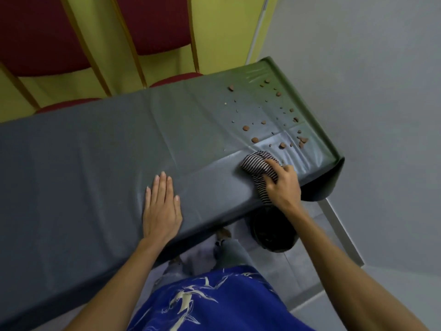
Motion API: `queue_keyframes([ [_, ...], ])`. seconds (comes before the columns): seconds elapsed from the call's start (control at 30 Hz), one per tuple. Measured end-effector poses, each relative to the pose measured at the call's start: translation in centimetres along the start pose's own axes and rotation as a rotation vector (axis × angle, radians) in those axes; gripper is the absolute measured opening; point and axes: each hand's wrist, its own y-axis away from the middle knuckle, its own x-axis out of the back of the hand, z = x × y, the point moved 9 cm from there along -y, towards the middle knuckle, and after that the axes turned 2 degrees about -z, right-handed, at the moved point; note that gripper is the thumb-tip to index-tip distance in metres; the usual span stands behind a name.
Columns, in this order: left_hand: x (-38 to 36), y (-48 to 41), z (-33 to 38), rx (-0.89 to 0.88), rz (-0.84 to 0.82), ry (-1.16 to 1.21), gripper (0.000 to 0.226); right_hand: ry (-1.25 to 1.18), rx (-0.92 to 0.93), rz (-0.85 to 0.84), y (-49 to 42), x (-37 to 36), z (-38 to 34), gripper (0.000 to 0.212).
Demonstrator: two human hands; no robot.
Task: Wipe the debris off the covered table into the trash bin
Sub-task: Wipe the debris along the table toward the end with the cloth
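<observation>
A long table under a dark grey-green plastic cover (95, 151) runs across the view. Several reddish-brown bits of debris (265, 115) lie scattered over its right end. My right hand (282, 185) is shut on a crumpled black-and-white striped cloth (256, 167), pressed on the cover near the front edge, just below the debris. My left hand (161, 206) lies flat, fingers together, on the cover to the left. A dark round trash bin (274, 235) stands on the floor under the table's front right edge, partly hidden by my right forearm.
Two red chairs with wooden frames (152, 25) stand behind the table against a yellow wall. A grey wall (381, 91) closes in right of the table end. My legs and blue shirt (214, 302) are close to the front edge, over a tiled floor.
</observation>
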Motion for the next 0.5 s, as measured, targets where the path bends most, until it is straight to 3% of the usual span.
queue_keyframes([
  [0.1,0.1,-0.4,1.0,0.150,0.046,0.049,0.062,-0.104,0.061,-0.010,0.0,0.1,-1.9,0.051],
  [0.17,0.2,-1.1,3.3,0.214,0.085,0.094,0.063,-0.190,0.213,-0.089,1.2,-1.4,-5.1,0.053],
  [0.3,-1.5,-2.8,8.1,0.219,0.085,0.150,0.067,-0.083,0.511,-0.268,3.1,-5.5,-9.8,0.052],
  [0.5,-2.4,-2.6,8.0,0.261,0.120,0.039,0.059,-0.072,0.510,-0.329,-3.4,-3.5,-4.1,0.051],
])
